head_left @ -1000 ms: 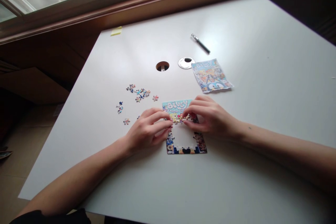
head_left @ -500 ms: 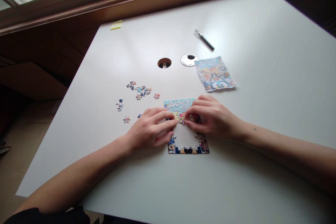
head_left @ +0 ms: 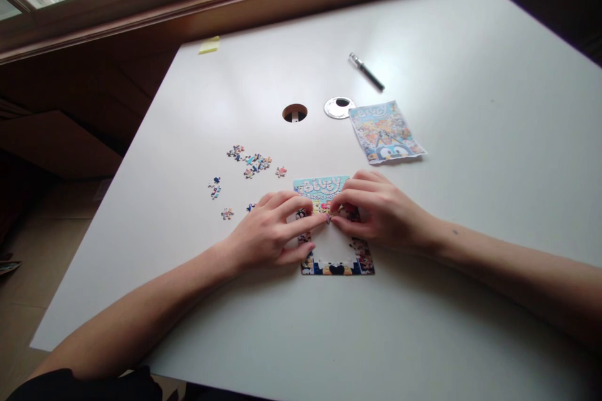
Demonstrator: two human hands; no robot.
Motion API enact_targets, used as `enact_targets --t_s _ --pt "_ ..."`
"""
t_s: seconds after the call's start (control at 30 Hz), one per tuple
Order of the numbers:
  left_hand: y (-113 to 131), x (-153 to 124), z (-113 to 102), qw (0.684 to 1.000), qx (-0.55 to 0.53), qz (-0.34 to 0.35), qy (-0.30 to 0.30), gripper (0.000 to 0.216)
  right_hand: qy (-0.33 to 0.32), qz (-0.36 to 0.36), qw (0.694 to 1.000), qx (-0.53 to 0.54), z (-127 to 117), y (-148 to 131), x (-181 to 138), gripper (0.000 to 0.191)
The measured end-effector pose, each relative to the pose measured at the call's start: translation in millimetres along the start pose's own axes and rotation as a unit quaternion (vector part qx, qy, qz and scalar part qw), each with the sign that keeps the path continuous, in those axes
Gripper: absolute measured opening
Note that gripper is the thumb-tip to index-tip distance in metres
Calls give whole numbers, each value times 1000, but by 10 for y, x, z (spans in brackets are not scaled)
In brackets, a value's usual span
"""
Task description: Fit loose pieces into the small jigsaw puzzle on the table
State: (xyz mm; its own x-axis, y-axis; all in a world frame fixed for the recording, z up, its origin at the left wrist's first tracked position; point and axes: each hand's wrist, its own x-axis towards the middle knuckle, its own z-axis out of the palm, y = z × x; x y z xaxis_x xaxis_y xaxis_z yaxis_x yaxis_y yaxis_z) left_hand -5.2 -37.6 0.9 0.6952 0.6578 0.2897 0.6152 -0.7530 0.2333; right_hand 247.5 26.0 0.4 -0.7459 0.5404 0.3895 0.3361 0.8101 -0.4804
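1. The left hand [head_left: 269,233] lies palm down on the smooth white table [head_left: 470,138], its fingers stretched flat and fingertips pressing the puzzle's upper middle; it grips nothing.
2. The right hand [head_left: 382,210] is curled, fingertips meeting the left's over the same spot; whether they pinch a piece, I cannot tell.
3. The jigsaw puzzle [head_left: 336,263] is a small cardboard rectangle between both hands, colourful border joined, its centre bare.
4. Loose knobbed pieces [head_left: 251,164] are scattered left of it, well apart.
5. A glossy, crinkled printed sheet [head_left: 386,131] lies beyond the right hand.
6. Farther back lie a slim dark pen [head_left: 366,71], a round metal cap [head_left: 339,107] and a circular hole [head_left: 294,113].
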Motion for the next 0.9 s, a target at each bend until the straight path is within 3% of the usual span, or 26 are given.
enact_targets --t_s 0.43,0.63,0.9 --pt "34 11 -53 998 10 -7 -56 58 -5 -3 1000 11 -7 -4 4 5" --pt "47 18 -70 998 13 -11 -59 58 60 14 995 84 -44 7 23 11" --pt "45 11 -46 999 18 7 -34 60 -15 -54 994 -91 -49 -49 -25 15"
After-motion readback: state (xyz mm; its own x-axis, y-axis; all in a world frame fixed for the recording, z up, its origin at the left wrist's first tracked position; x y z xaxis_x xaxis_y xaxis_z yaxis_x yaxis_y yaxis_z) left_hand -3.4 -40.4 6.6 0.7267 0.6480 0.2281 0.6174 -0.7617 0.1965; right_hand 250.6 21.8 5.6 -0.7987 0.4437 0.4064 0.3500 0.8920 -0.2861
